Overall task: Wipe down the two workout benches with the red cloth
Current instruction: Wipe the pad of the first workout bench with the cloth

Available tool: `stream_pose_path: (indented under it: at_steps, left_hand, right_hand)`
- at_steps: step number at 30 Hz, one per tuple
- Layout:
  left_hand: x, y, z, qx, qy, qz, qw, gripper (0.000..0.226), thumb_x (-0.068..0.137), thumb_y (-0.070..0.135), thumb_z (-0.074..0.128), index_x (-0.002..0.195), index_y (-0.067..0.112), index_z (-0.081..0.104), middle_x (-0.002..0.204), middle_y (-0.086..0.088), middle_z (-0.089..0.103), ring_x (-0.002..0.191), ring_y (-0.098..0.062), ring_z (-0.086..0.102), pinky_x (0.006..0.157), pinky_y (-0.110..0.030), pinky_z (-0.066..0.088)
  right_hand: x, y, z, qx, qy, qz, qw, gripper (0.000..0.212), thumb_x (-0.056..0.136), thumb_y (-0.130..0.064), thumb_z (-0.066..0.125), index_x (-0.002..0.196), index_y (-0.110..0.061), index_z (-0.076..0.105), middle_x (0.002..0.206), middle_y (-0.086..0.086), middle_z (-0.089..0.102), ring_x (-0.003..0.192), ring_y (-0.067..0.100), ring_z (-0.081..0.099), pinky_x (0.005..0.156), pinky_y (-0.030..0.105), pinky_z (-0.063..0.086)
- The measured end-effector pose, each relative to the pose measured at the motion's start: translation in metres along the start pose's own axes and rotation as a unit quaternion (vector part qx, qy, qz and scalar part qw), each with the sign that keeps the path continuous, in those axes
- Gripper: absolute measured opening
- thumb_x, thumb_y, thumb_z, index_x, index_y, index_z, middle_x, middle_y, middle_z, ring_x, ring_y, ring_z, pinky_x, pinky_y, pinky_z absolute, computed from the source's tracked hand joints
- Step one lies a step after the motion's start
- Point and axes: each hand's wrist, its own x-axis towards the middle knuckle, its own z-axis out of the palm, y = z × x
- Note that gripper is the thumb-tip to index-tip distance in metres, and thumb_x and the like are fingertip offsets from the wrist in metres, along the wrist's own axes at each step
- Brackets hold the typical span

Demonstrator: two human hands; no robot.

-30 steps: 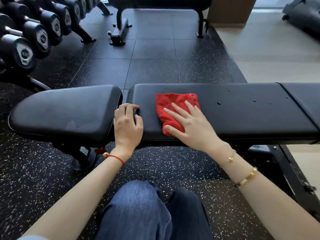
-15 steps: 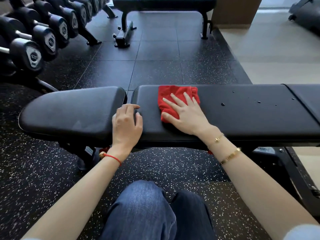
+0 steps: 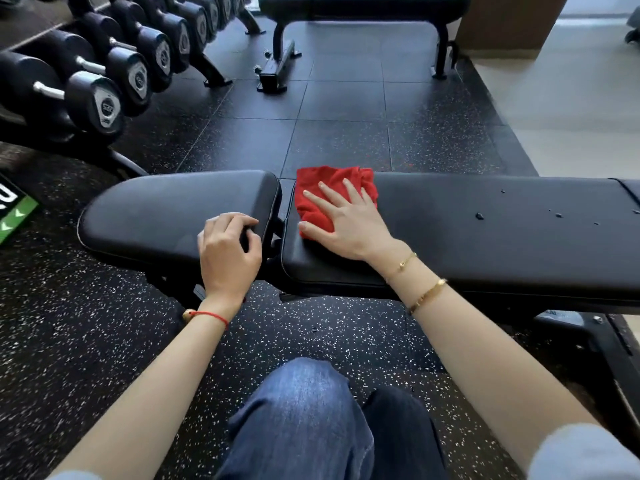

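Red cloth (image 3: 322, 199), bunched, on the long pad (image 3: 485, 237) of the near counter, at the pad's far left corner, just right of the gap between pads. Right hand (image 3: 349, 223) flat on top of cloth, fingers (image 3: 330, 190) straight and spread, pointing far-left; grip wide, pressing not clutching. Gold bracelets (image 3: 415, 278) on right wrist.

Left hand (image 3: 228, 251) resting on right end of the short seat pad (image 3: 166, 216), fingers curled over the pad edge by the gap; grip narrow, curled onto the pad itself. Red string (image 3: 211, 315) on left wrist.

Dark droplets (image 3: 479, 216) scattered on long pad, well right of cloth.

Second bench (image 3: 363, 8) far, across the black speckled floor (image 3: 346, 126). Dumbbell rack (image 3: 104, 74) far left. Green-and-black marker (image 3: 15, 211) on floor at left edge. Blue-jeaned knee (image 3: 304, 417) near, centre, below counter.
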Motion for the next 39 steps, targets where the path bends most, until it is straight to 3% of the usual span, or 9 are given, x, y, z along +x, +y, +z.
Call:
stream_pose_path:
  at_steps: [4,11,15,20,25,29,33,39]
  left_hand:
    - [-0.001,-0.002,0.003,0.014,0.007,0.005,1.0,0.019,0.083,0.015,0.057,0.097,0.023,0.067,0.104,0.005,0.066,0.103,-0.023,0.055,0.092,-0.037,0.038]
    - [-0.001,-0.001,0.008,0.036,0.008,0.01,0.999,0.018,0.084,0.014,0.055,0.096,0.022,0.066,0.103,0.005,0.063,0.103,-0.023,0.054,0.091,-0.037,0.04]
    - [-0.001,-0.001,0.007,0.042,0.013,0.01,0.999,0.019,0.083,0.014,0.055,0.096,0.022,0.066,0.103,0.005,0.063,0.102,-0.024,0.054,0.091,-0.037,0.039]
    - [-0.002,-0.001,0.007,0.046,0.016,0.012,0.999,0.019,0.083,0.013,0.056,0.096,0.021,0.067,0.104,0.003,0.064,0.103,-0.025,0.055,0.091,-0.039,0.04]
    - [-0.003,0.001,0.008,0.054,0.01,0.004,0.999,0.02,0.084,0.012,0.055,0.097,0.02,0.066,0.105,0.002,0.063,0.103,-0.025,0.054,0.092,-0.039,0.04]
    - [-0.003,0.004,0.009,0.07,0.004,0.009,0.998,0.02,0.083,0.012,0.054,0.097,0.019,0.066,0.104,0.0,0.061,0.102,-0.026,0.054,0.089,-0.04,0.041]
    - [-0.002,0.004,0.008,0.076,0.002,0.009,0.997,0.02,0.082,0.014,0.053,0.097,0.019,0.066,0.104,0.0,0.061,0.101,-0.027,0.053,0.088,-0.04,0.041]
    - [-0.002,0.004,0.006,0.085,-0.007,0.012,0.996,0.021,0.083,0.014,0.053,0.098,0.02,0.066,0.105,0.0,0.061,0.102,-0.026,0.052,0.088,-0.04,0.042]
  right_hand:
    - [-0.039,0.012,0.004,-0.001,0.034,-0.049,0.998,0.079,0.08,-0.081,0.022,0.15,-0.044,0.026,0.16,-0.009,0.024,0.15,0.029,0.01,0.122,0.046,0.007]
    - [0.023,0.041,-0.008,-0.021,-0.002,0.091,0.996,0.074,0.09,-0.074,0.027,0.154,-0.038,0.017,0.164,-0.005,0.01,0.15,0.034,0.001,0.121,0.05,0.0]
    - [0.023,0.008,-0.001,-0.011,0.006,0.038,0.999,0.073,0.09,-0.073,0.029,0.153,-0.039,0.019,0.163,-0.005,0.013,0.15,0.032,0.003,0.121,0.05,0.001]
    - [-0.04,0.001,0.004,0.001,0.041,-0.044,0.998,0.076,0.083,-0.078,0.023,0.151,-0.042,0.027,0.16,-0.01,0.023,0.15,0.028,0.008,0.122,0.045,0.005]
    - [-0.035,0.049,-0.006,-0.019,0.042,0.047,0.998,0.075,0.087,-0.074,0.03,0.152,-0.036,0.027,0.161,-0.005,0.022,0.15,0.03,0.008,0.122,0.044,0.005]
    - [0.011,0.046,-0.006,-0.022,0.02,0.119,0.992,0.074,0.09,-0.073,0.027,0.153,-0.036,0.02,0.163,-0.005,0.012,0.15,0.033,0.002,0.121,0.049,0.001]
    - [0.02,0.005,0.0,-0.016,0.018,0.05,0.998,0.074,0.09,-0.072,0.029,0.153,-0.035,0.021,0.163,-0.004,0.016,0.15,0.031,0.004,0.121,0.049,0.001]
    - [-0.05,-0.009,0.008,-0.002,0.034,-0.048,0.998,0.077,0.084,-0.078,0.024,0.151,-0.04,0.026,0.161,-0.009,0.022,0.151,0.027,0.007,0.122,0.045,0.004]
